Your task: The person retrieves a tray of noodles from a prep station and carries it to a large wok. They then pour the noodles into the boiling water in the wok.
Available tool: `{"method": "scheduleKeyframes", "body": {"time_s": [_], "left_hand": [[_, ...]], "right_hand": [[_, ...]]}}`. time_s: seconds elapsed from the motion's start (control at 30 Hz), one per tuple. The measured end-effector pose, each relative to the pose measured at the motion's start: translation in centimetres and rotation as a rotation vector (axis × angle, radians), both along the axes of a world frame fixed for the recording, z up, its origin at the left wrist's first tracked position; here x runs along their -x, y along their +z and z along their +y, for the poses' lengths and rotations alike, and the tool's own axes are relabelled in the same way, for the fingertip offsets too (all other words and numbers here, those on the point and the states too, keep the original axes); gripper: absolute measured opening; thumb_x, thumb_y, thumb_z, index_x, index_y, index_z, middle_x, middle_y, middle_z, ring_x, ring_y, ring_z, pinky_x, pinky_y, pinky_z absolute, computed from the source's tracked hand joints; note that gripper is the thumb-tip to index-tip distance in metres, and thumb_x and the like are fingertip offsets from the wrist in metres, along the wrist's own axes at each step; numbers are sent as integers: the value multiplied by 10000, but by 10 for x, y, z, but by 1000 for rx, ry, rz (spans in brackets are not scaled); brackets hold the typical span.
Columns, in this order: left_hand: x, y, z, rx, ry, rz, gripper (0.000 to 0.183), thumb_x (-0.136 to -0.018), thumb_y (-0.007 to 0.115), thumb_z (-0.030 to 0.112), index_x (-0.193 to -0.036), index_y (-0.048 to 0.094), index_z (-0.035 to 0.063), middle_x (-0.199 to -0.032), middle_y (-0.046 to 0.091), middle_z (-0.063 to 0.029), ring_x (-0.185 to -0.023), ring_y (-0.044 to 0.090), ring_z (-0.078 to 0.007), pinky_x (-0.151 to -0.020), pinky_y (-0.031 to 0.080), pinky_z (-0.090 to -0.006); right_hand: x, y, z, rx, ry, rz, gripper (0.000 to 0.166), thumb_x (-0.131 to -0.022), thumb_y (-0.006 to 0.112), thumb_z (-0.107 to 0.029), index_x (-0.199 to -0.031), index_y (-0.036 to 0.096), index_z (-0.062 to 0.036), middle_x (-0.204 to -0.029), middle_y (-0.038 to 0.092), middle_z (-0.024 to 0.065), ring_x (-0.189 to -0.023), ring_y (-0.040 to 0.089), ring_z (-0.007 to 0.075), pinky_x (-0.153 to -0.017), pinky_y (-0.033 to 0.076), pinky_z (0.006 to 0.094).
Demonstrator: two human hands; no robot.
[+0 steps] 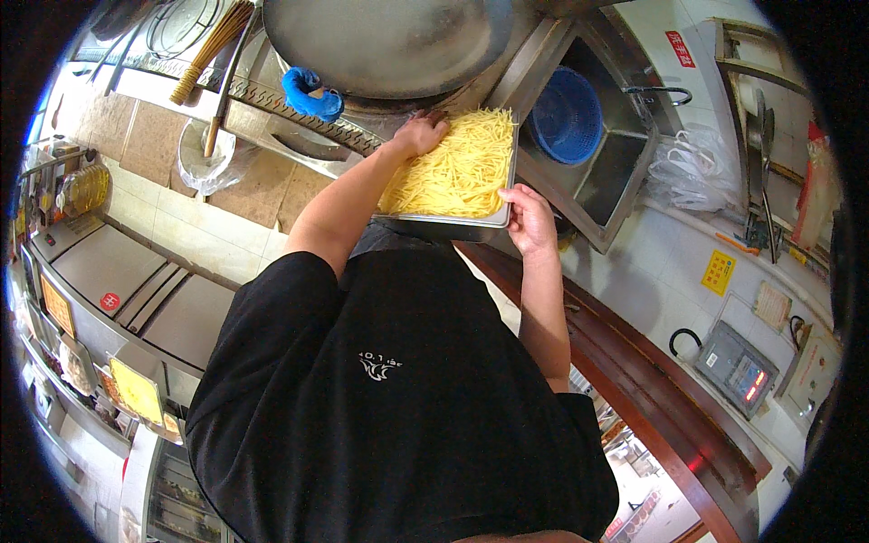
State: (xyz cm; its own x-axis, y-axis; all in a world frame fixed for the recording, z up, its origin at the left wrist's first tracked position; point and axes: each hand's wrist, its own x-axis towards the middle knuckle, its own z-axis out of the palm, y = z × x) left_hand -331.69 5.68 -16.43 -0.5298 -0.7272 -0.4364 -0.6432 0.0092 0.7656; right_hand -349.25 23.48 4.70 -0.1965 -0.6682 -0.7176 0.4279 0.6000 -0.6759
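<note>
A rectangular metal tray (468, 220) heaped with thin yellow strips (461, 166), which look like shredded potato, is in front of my waist. My left hand (422, 132) lies over its far left edge, against the strips; the fingers' undersides are hidden. At the near right corner my right hand (531, 216) grips the rim, thumb on top and fingers underneath. Just beyond the tray sits a large dark wok (387, 47) on the stove.
Right of the tray is a metal sink (621, 153) holding a blue plastic basket (565, 115), with a tap (658, 94) above. A blue cloth ring (312, 95), a bamboo wok brush (210, 51) and a wooden-handled tool (214, 136) lie left of the wok. Steel-lidded counters (108, 265) stand further left.
</note>
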Motion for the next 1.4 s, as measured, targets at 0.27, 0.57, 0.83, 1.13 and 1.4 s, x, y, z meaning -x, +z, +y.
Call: {"method": "scheduleKeyframes", "body": {"time_s": [0.27,0.57,0.83,1.13,1.4], "left_hand": [[4,-10,-2,36,-8,5,729,-978,330,562,-1555,432,127,-1612,392,-189,-1489,360,-358,-1232,284,-436],[3,-10,-1,46,3,26,721,-978,339,556,-1542,452,121,-1615,390,-180,-1490,360,-348,-1230,290,-433],[1,-2,1,56,29,27,718,-990,329,555,-1539,454,108,-1620,390,-162,-1506,330,-342,-1241,262,-423],[-1,14,2,12,19,27,724,-993,311,551,-1546,435,101,-1617,385,-184,-1497,334,-362,-1230,272,-442],[0,9,3,18,32,21,719,-994,320,549,-1546,435,103,-1607,399,-187,-1494,340,-366,-1239,267,-436]], "right_hand": [[3,-2,1,8,5,-11,159,-876,740,-107,-823,592,-131,-675,605,-39,-486,505,43,-390,315,187],[1,2,-1,5,-3,-20,152,-876,741,-101,-845,598,-141,-691,618,-45,-505,525,39,-392,319,183],[3,1,-2,13,12,-25,157,-881,738,-105,-829,594,-142,-695,625,-42,-505,532,40,-396,324,181],[1,6,-2,13,16,-21,151,-880,737,-97,-837,599,-137,-708,634,-36,-509,535,40,-392,332,182],[0,10,-3,18,25,-14,135,-886,731,-102,-844,605,-128,-709,633,-35,-514,534,37,-399,334,179]]}}
